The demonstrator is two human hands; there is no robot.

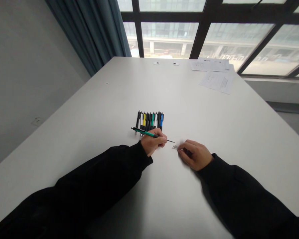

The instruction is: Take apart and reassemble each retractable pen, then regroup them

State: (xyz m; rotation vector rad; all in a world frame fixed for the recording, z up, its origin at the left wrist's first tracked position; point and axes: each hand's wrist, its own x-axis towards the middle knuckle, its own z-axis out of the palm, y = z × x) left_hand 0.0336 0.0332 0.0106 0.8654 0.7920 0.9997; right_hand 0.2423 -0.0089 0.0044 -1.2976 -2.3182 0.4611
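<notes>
My left hand point(153, 142) is closed around a green pen point(147, 133), whose thin dark refill sticks out to the right past my fingers. Just beyond the refill's tip, small silvery parts point(174, 147) lie on the white table. My right hand point(195, 154) is at these parts, its thumb and forefinger pinched together; what they hold, if anything, is too small to name. Behind my left hand lies a row of several pens point(150, 120), in black, white, yellow, green and blue, side by side. My left hand hides the lower ends of some of them.
Printed papers point(218, 81) lie at the far right of the white table point(89, 109). Two cable holes point(176, 64) show near its back edge. A window stands behind the table, with a blue-grey curtain point(97, 30) at the left.
</notes>
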